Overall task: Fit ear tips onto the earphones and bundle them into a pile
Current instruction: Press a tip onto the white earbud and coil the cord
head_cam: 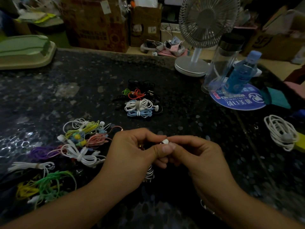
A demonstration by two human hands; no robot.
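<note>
My left hand [132,151] and my right hand [194,154] meet over the dark speckled table [82,90]. Together they pinch a small white earbud [165,141] between thumbs and fingertips. A black-and-white striped cable bundle [149,173] hangs below my left hand, held in its curled fingers. A pile of bundled earphones [140,101] in black, orange, white and light blue lies further back at the centre. Loose coloured earphones [79,142] are heaped to the left of my hands.
A desk fan [198,47] stands at the back right, beside a clear bottle [222,63] and a blue bottle [242,73] on a round blue mat [239,101]. A white coiled cable [282,133] lies at the right. A green tray [24,50] sits far left.
</note>
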